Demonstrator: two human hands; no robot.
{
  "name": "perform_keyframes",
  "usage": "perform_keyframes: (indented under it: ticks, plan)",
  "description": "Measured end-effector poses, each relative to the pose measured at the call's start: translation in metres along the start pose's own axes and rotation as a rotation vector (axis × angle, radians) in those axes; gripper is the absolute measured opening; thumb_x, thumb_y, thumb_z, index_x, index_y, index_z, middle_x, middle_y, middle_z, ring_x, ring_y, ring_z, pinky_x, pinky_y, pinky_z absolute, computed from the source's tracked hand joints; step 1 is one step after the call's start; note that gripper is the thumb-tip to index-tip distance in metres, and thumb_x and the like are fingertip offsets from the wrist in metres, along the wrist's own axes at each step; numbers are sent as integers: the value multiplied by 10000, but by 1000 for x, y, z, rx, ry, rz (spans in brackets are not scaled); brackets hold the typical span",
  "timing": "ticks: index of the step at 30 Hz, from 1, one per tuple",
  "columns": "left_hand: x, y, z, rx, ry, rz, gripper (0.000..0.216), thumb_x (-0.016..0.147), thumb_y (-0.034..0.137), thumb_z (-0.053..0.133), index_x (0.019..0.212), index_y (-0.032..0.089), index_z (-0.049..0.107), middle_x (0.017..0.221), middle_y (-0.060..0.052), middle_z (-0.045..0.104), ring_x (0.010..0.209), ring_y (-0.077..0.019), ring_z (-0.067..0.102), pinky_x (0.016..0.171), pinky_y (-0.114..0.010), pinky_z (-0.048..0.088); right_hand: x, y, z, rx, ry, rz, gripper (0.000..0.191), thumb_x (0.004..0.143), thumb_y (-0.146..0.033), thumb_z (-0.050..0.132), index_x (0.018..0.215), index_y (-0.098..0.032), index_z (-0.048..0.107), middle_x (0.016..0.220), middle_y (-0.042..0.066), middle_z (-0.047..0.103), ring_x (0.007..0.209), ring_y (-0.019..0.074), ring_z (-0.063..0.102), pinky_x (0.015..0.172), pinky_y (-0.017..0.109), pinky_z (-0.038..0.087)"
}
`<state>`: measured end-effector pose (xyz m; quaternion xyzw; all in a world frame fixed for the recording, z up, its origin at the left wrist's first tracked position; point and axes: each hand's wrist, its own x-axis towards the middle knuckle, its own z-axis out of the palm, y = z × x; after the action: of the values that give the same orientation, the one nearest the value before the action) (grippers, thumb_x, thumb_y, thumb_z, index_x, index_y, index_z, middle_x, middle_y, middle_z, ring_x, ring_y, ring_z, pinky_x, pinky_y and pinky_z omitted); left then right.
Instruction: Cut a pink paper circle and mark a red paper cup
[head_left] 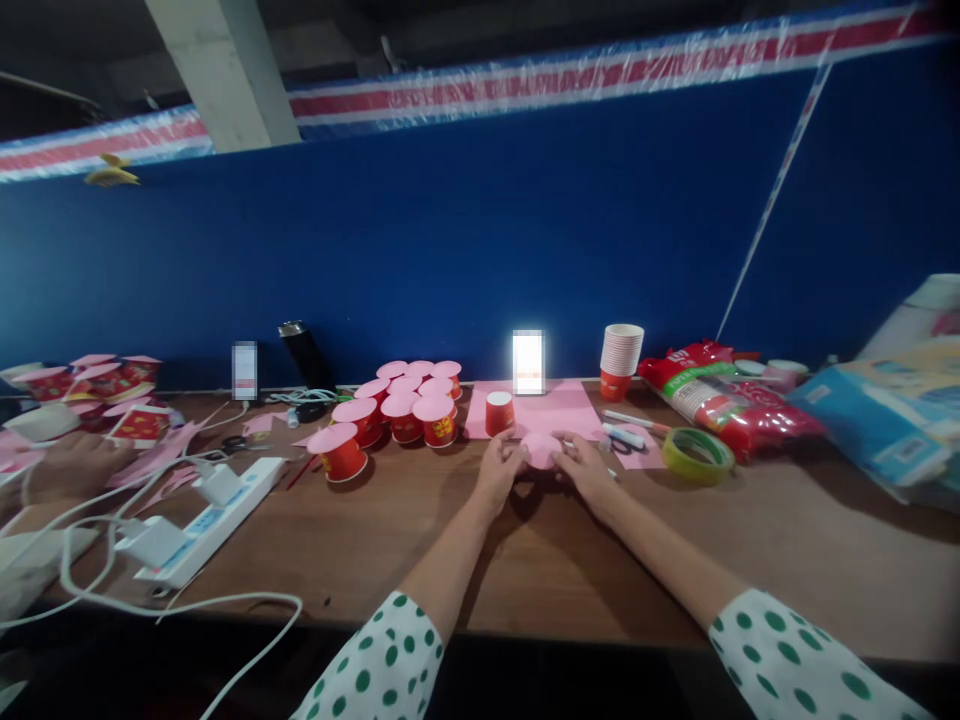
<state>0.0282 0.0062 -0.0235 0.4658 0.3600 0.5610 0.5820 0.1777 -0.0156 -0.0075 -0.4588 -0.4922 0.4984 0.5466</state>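
My left hand and my right hand close from both sides on a cup topped with a pink paper disc, held just above the brown table. The fingers of both hands press against its rim. Just behind it a red paper cup stands upside down on a pink paper sheet. To the left, several red cups with pink paper lids stand in a cluster.
A stack of paper cups, a lit phone, markers, a green tape roll and red packets lie at right. A white power strip with cables lies at left. Another person's hand rests among more cups.
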Motion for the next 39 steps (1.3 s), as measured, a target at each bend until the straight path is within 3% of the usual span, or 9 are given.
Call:
perform_keyframes:
  ticks: [5, 9, 17, 34, 39]
  plan:
    - [3, -1, -2, 167, 190, 184, 391, 740, 326, 603, 1083, 172, 495, 814, -46, 609, 730, -146, 598, 647, -266, 474, 25, -28, 2, 68, 71, -38, 393, 651, -301, 647, 1008, -209, 512, 668, -35, 594, 559, 101, 549, 499, 211, 448]
    - [4, 1, -5, 192, 244, 167, 355, 738, 315, 602, 1053, 179, 512, 760, -36, 615, 716, -155, 603, 606, -254, 461, 57, -43, 22, 112, 80, -73, 371, 643, -278, 640, 985, -203, 517, 647, -41, 566, 540, 85, 534, 501, 204, 460]
    - [2, 0, -3, 192, 193, 109, 333, 749, 293, 588, 1051, 179, 510, 646, 3, 575, 654, -147, 588, 610, -257, 446, 97, -30, 63, 33, 78, -91, 318, 634, -260, 619, 943, -192, 581, 735, -15, 586, 594, 95, 544, 544, 224, 481]
    - [-5, 1, 3, 259, 114, 82, 294, 770, 256, 541, 1051, 179, 499, 734, -31, 603, 692, -153, 592, 622, -259, 449, 107, -10, 62, -136, 159, -61, 262, 688, -290, 529, 931, -194, 534, 754, 17, 563, 584, 130, 558, 490, 263, 481]
    - [-8, 6, 5, 283, 112, 100, 272, 773, 242, 525, 1035, 168, 514, 711, -21, 599, 655, -136, 572, 590, -240, 433, 107, -5, 57, -202, 154, -136, 390, 665, -301, 549, 1034, -181, 510, 937, 56, 577, 741, 163, 588, 637, 317, 507]
